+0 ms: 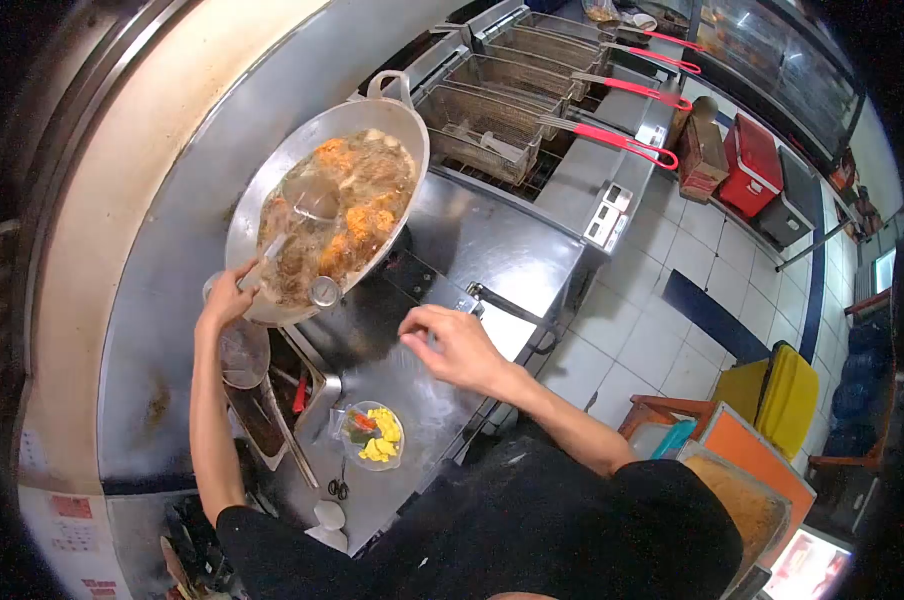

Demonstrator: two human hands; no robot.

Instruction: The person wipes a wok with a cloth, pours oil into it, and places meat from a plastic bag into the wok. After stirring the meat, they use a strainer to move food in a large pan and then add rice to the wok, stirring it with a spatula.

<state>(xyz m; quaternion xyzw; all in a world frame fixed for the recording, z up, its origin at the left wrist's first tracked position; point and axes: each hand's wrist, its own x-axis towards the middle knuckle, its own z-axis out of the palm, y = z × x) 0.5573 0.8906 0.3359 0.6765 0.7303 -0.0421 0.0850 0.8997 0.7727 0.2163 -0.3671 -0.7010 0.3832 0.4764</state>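
Right hand (454, 345) hovers (clear of wok rim (422, 158)).

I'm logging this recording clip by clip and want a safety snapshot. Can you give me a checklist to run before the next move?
1. Left hand gripping the spatula: ok, closed around its handle.
2. Left hand off the hot wok: cannot tell; it overlaps the rim in this view.
3. Right hand empty: cannot tell; curled fingers may hide something.
4. Orange food pieces inside the wok: ok, in bubbling liquid.
5. Thermometer-like dial readable: not ok, too small to read.
6. Yellow pieces away from the wok: ok, apart from it, above the counter.
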